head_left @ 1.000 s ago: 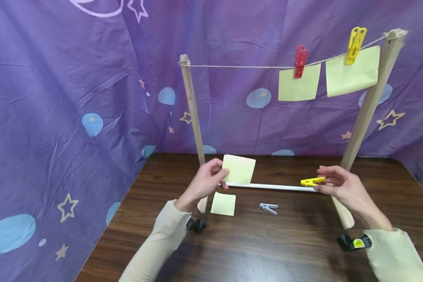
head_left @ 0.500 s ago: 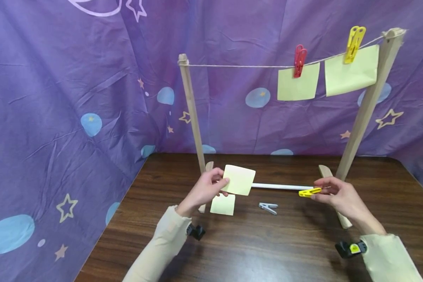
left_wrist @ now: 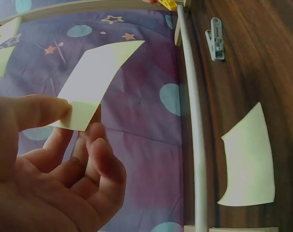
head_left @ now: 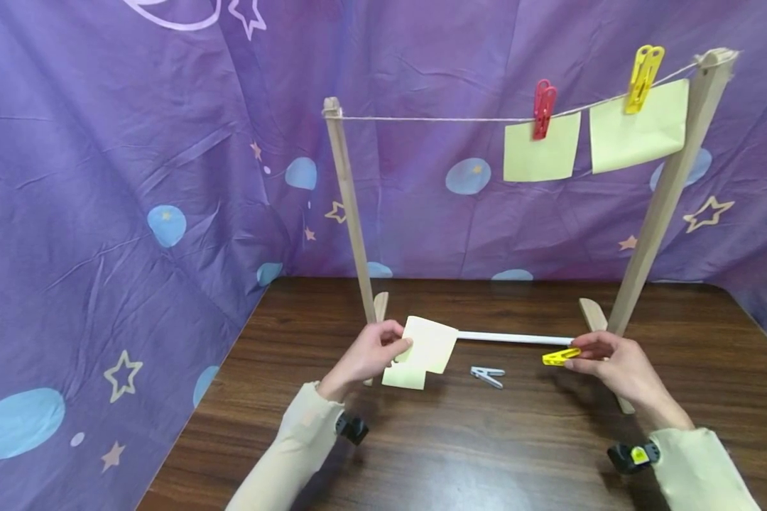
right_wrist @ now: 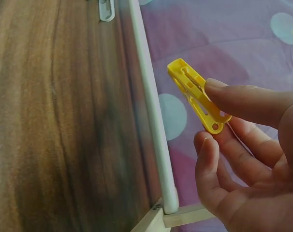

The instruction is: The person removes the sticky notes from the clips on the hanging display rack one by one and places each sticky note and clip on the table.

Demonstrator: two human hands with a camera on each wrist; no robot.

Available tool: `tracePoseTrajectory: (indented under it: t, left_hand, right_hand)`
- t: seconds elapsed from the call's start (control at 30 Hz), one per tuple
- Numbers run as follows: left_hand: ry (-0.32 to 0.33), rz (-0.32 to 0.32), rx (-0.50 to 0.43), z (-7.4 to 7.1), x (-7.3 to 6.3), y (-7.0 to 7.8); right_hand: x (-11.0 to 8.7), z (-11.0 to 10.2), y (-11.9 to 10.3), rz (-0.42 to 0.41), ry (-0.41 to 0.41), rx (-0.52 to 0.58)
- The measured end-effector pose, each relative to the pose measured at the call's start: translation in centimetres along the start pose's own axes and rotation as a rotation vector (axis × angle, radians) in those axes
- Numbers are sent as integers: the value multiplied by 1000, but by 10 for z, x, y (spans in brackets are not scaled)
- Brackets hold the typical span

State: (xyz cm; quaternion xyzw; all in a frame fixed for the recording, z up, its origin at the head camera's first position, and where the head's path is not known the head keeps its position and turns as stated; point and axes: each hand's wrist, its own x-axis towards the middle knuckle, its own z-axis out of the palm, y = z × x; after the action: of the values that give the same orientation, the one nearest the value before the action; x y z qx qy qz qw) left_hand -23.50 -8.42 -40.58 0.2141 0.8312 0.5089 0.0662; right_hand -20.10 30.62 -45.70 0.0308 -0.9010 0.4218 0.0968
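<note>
Between thumb and fingers, my left hand point(head_left: 372, 355) pinches a pale yellow paper sheet point(head_left: 431, 345) by its left edge, above the table. In the left wrist view that same sheet point(left_wrist: 95, 77) bends slightly away from the thumb. My right hand point(head_left: 623, 365) pinches a yellow clothespin point(head_left: 559, 357) at its handle end. Its jaw end points away from the hand in the right wrist view. A second pale sheet point(head_left: 404, 377) lies on the table, partly covered by the held one in the head view. To its right is a grey-blue clothespin point(head_left: 487, 376), lying on the table.
A string point(head_left: 428, 119) runs between two wooden posts point(head_left: 351, 213). From it hang two pale sheets, one under a red clothespin point(head_left: 543, 110), the other under a yellow one point(head_left: 643, 79). A white rod point(head_left: 511, 338) joins the posts low down, over the dark wooden table point(head_left: 486, 454).
Both hands have come down, the left with its paper sheet and the right with its yellow clothespin. The held sheet now overlaps the one on the table in the head view.
</note>
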Motion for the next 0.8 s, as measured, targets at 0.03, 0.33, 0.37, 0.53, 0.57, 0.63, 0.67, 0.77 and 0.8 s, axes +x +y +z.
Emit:
tracePoseTrajectory:
  t: [0.03, 0.33, 0.37, 0.53, 0.57, 0.63, 0.67, 0.77, 0.8]
  left_hand:
    - [-3, -3, -4, 0, -1, -2]
    - [-26, -49, -31, 1, -8, -16]
    - [-32, -53, -32, 1, -9, -18]
    - [-81, -66, -26, 0, -13, -28]
    - [-89, -70, -28, 0, -14, -30]
    - [-109, -70, -35, -1, -15, -35]
    - [-120, -76, -42, -1, -16, -38]
    - [-149, -92, -58, -2, -19, -44]
    - [-158, -100, -55, -2, -20, -46]
  right_hand:
    - [0, 1, 1, 1, 1, 4]
    - [-2, 7, 7, 6, 19, -20]
    - [-2, 8, 8, 4, 22, -31]
    - [-3, 9, 11, 9, 18, -59]
    - [-3, 10, 12, 10, 16, -62]
    - [-4, 10, 13, 11, 14, -69]
    - [-4, 10, 13, 10, 13, -72]
    - [-5, 11, 15, 9, 16, -81]
    - [-5, 11, 15, 9, 16, -84]
